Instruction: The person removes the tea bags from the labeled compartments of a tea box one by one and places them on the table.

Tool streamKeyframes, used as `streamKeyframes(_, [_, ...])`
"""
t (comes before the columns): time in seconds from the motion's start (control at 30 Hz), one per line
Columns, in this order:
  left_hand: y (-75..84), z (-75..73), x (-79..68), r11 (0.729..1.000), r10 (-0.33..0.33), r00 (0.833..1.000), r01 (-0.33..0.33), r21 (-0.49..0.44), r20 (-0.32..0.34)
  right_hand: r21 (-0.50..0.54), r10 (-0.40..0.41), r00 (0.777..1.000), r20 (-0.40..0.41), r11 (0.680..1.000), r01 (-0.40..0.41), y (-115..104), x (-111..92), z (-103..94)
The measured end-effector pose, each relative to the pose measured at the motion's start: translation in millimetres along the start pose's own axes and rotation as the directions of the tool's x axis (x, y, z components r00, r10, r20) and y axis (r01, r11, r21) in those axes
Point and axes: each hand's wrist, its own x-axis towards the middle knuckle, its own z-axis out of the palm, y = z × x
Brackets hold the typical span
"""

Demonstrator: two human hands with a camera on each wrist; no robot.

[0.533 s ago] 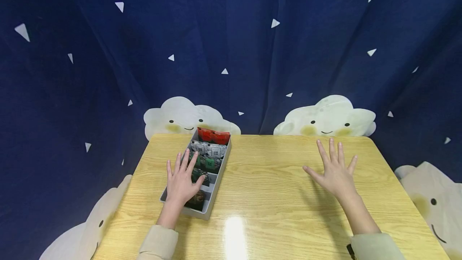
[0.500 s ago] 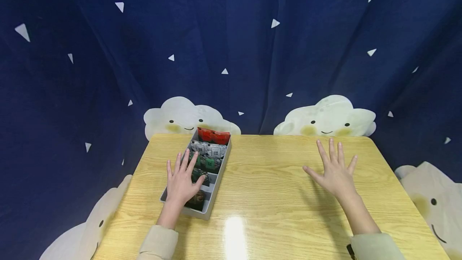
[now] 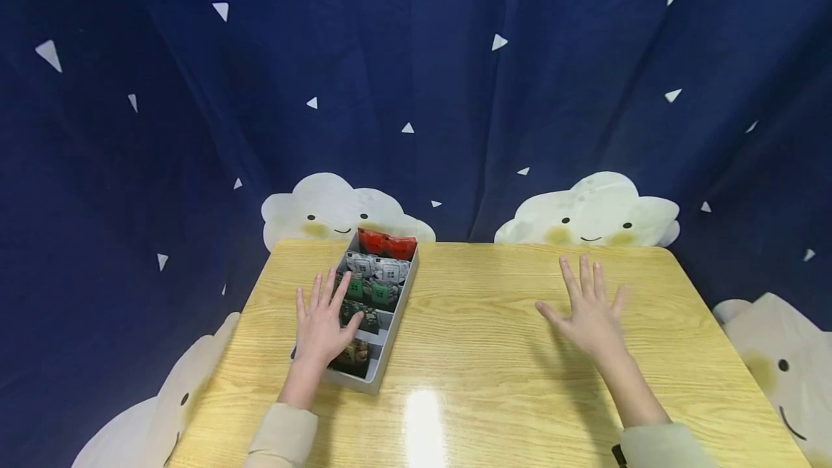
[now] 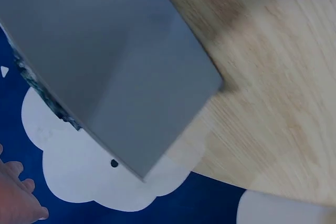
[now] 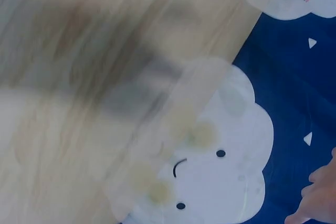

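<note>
A long grey divided box (image 3: pixel 388 352) stands on the left of the table, holding rows of small packets. Red packets (image 3: pixel 387 245) fill its far compartment, followed by white packets (image 3: pixel 377 267), green packets (image 3: pixel 367 289), dark green ones (image 3: pixel 364 317) and a brown packet (image 3: pixel 354 357) nearest. Over the box's left side hovers my left hand (image 3: pixel 321 331), fingers spread, holding nothing; it hides part of the box. My right hand (image 3: pixel 591 323) hangs above the right half of the table with spread fingers, nothing in it. The left wrist view shows the box's grey outer wall (image 4: pixel 121 66).
The light wood table (image 3: pixel 481 352) reaches back to a dark blue curtain (image 3: pixel 416 78) printed with clouds and triangles. A bright reflection lies on the table's front middle.
My right hand has shifted left and slightly nearer. The left hand has moved a little left, uncovering more of the green and brown packets. The head view has shifted slightly.
</note>
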Motion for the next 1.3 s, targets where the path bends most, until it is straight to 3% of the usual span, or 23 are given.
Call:
streamKeyframes(0.27, [-30.1,0.9,8.0,0.996,0.087,0.992,-0.087,0.01,-0.092,0.24,0.057,0.987,-0.152,0.97,-0.019,-30.7,-9.7,34.7])
streamKeyframes(0.47, [-60.5,1.5,20.9,0.987,0.153,0.984,-0.148,0.06,-0.09,0.383,0.089,0.967,-0.237,0.924,0.009,-69.4,-8.7,65.9])
streamKeyframes(0.6, [-76.2,3.0,29.0,0.976,0.202,0.978,-0.198,0.088,-0.044,0.435,0.095,0.962,-0.254,0.9,0.026,-101.2,-5.4,83.4])
streamKeyframes(0.87, [-91.0,9.7,36.3,0.972,0.217,0.973,-0.223,0.077,0.075,0.501,0.103,0.984,-0.143,0.865,-0.017,-161.9,4.1,116.8])
streamKeyframes(1.1, [-100.9,18.2,39.8,0.969,0.2,0.968,-0.219,0.119,0.155,0.46,0.09,0.995,-0.041,0.886,-0.061,-201.3,15.6,140.6])
streamKeyframes(1.3, [-102.3,21.8,42.3,0.968,0.201,0.959,-0.226,0.107,0.201,0.446,0.087,0.996,0.003,0.892,-0.079,-223.3,24.8,149.3])
